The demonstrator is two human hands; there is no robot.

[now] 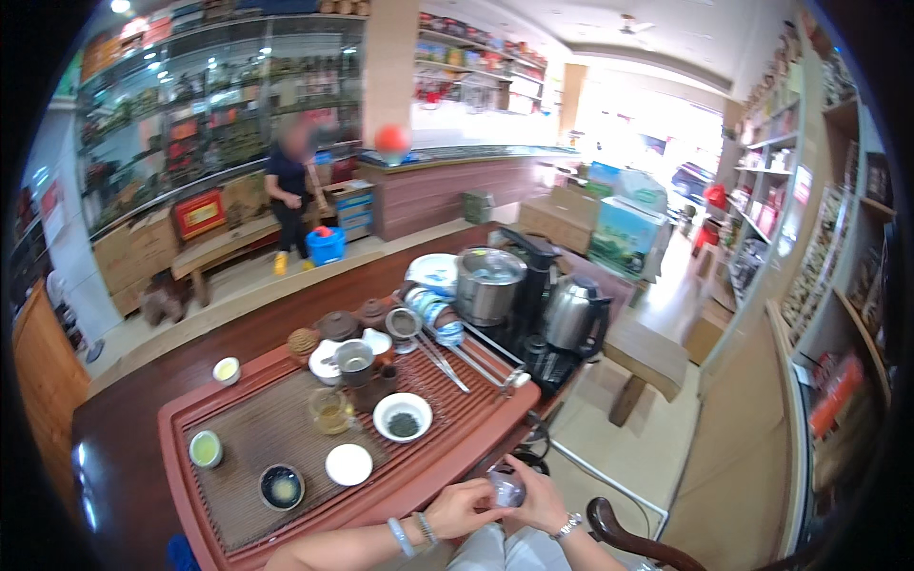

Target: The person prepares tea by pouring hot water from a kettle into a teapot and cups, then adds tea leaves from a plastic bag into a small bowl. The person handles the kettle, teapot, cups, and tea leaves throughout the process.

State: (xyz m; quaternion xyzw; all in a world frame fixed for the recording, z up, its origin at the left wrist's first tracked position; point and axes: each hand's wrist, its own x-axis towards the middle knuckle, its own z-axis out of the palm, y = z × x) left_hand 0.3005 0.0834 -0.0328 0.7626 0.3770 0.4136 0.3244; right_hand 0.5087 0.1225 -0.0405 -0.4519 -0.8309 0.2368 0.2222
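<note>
Just off the tea tray's near edge, above my lap, my left hand (464,509) and my right hand (541,500) close around a small, shiny, pale purple-grey thing (507,488). Its kind cannot be made out. Closest to my hands on the red-brown tea tray (181,495) are a white lid-like disc (349,464) and a white bowl of dark tea leaves (403,418). Farther in stand a glass pitcher (330,411) of yellowish tea, a dark cup (282,487) and a green-tea cup (205,449).
A steel kettle (573,314), a steel pot (490,285) and a strainer (405,324) crowd the tray's far right. A wooden stool (645,357) and a curved chair arm (628,533) are to my right. Across the room a person (288,181) stands by a blue bucket (326,246).
</note>
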